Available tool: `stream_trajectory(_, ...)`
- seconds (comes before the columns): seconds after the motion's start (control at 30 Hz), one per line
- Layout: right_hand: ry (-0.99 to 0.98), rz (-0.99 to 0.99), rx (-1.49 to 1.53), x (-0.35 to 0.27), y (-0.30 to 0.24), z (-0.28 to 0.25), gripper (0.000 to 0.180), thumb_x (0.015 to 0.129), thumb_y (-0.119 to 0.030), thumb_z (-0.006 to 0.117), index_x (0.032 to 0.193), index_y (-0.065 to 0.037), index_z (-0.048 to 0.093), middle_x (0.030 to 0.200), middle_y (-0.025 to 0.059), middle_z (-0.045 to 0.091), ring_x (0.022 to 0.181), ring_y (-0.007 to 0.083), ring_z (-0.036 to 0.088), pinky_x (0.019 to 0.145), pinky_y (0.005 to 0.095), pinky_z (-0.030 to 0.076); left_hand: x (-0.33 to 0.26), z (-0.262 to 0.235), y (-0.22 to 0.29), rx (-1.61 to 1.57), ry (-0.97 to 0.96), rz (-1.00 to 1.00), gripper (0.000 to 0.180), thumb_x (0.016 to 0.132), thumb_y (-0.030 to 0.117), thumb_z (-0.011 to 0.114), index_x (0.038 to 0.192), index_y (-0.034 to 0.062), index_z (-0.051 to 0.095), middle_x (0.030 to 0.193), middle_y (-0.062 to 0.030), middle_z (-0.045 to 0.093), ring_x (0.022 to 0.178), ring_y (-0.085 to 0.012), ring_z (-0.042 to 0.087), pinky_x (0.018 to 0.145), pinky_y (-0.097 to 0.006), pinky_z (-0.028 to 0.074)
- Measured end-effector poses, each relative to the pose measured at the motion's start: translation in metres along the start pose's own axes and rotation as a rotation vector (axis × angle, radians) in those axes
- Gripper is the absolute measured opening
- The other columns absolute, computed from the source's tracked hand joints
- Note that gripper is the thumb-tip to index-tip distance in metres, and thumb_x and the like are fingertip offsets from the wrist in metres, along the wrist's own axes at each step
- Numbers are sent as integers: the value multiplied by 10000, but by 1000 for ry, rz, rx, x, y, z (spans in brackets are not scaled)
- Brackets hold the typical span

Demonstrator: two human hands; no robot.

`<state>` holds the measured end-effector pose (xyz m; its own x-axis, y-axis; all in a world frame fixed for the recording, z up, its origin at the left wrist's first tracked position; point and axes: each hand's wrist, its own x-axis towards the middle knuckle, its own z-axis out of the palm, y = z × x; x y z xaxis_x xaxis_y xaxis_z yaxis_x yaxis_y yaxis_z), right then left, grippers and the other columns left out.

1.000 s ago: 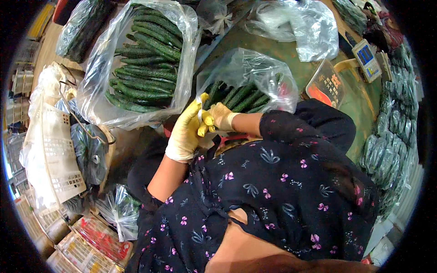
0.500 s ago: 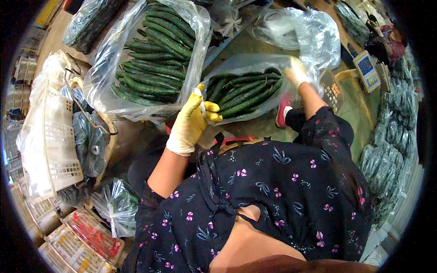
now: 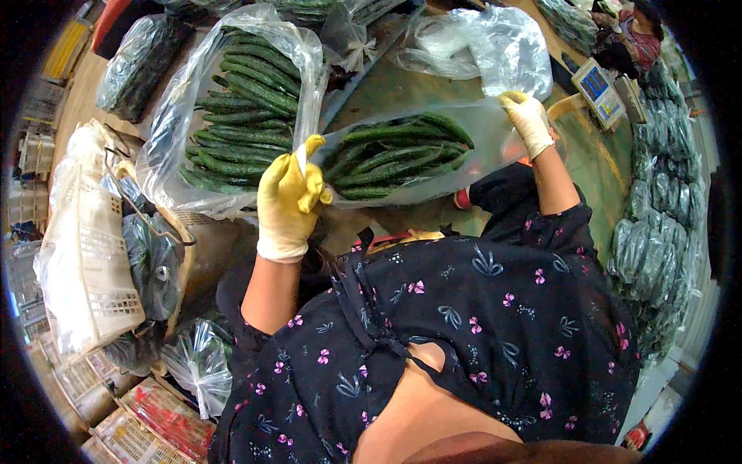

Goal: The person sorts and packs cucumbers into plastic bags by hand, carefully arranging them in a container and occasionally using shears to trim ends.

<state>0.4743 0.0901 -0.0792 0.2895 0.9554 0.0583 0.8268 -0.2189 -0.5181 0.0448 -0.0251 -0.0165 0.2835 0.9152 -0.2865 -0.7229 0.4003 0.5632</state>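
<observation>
My left hand in a yellow glove and right hand in a pale glove grip opposite ends of a clear plastic bag of dark green cucumbers, at twelve o'clock. I judge a loosened grip could spill them.

The large open bag of cucumbers hides its lower cucumbers.
</observation>
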Motion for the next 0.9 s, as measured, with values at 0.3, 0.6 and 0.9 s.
stream_trajectory(0.3,-1291,-5,287,-21,-84,84,305,795,-292,638,873,0,676,746,74,661,634,155,618,571,261,489,3,-14,-14,40,91,-31,614,841,433,531,1282,23,413,757,-62,590,477,-103,455,573,-270,463)
stream_trajectory(0.6,-820,-765,-578,-31,-143,175,499,671,-263,689,1138,-117,592,1098,129,614,984,315,587,805,424,479,-1,-9,-16,105,61,10,735,832,428,543,1344,-46,314,817,-110,604,528,-111,462,631,-300,474)
stream_trajectory(0.9,-627,-505,-499,-1,-45,184,561,613,-395,734,1030,-40,612,1008,186,610,954,349,580,845,415,470,1,-5,-15,177,55,-65,787,811,504,508,1369,-9,298,783,-53,573,526,-90,444,641,-283,460)
